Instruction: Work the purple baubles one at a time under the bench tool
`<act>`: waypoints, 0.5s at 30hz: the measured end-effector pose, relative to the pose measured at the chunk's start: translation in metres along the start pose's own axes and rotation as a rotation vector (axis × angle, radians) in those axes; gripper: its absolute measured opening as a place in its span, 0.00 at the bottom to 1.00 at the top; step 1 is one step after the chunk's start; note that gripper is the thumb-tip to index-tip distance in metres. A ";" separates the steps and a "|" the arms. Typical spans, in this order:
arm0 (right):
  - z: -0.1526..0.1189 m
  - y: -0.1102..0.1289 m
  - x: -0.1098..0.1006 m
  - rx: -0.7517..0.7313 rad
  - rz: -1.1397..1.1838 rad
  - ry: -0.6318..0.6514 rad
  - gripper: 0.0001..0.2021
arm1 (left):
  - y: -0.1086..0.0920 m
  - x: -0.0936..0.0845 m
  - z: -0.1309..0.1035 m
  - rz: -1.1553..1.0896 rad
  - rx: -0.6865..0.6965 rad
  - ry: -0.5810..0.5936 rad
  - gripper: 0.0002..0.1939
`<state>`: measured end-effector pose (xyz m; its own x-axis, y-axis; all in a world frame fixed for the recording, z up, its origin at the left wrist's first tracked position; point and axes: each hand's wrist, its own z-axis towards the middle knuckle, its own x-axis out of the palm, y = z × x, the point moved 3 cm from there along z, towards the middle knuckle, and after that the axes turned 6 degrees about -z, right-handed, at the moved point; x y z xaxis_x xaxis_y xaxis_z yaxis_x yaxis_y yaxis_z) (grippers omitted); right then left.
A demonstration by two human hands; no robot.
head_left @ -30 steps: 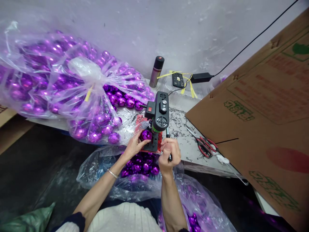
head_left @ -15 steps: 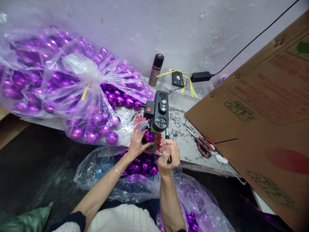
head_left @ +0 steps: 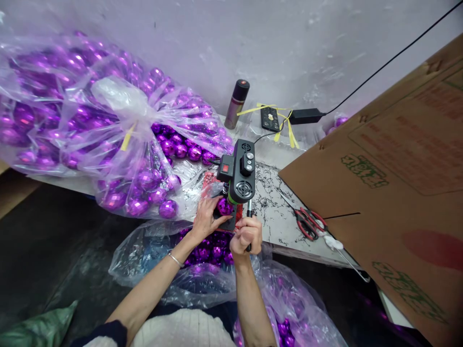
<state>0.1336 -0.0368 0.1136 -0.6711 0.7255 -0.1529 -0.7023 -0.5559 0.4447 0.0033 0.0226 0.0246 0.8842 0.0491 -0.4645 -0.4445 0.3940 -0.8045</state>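
Note:
A small black bench drill press (head_left: pixel 243 171) with a red switch stands on the worktable. Beneath its head sits a shiny purple faceted ball (head_left: pixel 224 207) on the dark base. My left hand (head_left: pixel 208 219) grips that ball from the left, thumb along the near side and fingers behind it. My right hand (head_left: pixel 247 235) is closed round the black-gripped feed lever (head_left: pixel 249 208) at the press's right side. The press head hides the top of the ball and whatever touches it there.
Large clear bags of purple balls (head_left: pixel 115 144) fill the left, and an open bag (head_left: pixel 144 250) lies below my hands. Red-handled scissors (head_left: pixel 310 222), a spray can (head_left: pixel 237 103), a power adapter (head_left: pixel 306 115) and a cardboard box (head_left: pixel 376 202) are around. Black shavings litter the tabletop (head_left: pixel 275 212).
My right hand has shifted slightly left and down with the lever. My left hand stays on the ball under the press. The whole view has moved a little.

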 end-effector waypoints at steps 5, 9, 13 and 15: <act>-0.004 -0.002 0.001 0.002 -0.003 -0.018 0.18 | 0.000 0.001 0.000 0.007 0.002 -0.008 0.36; -0.005 -0.002 0.001 0.013 0.010 -0.017 0.18 | 0.000 0.001 0.000 0.002 -0.001 -0.009 0.34; -0.007 -0.002 0.000 0.039 0.030 -0.010 0.18 | 0.000 0.001 0.000 -0.001 -0.013 -0.003 0.33; -0.008 -0.003 0.001 0.046 0.034 -0.011 0.18 | 0.001 0.001 0.000 -0.006 -0.013 -0.005 0.33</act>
<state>0.1332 -0.0382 0.1050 -0.6918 0.7108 -0.1270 -0.6671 -0.5618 0.4893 0.0041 0.0229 0.0234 0.8874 0.0510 -0.4582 -0.4412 0.3825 -0.8118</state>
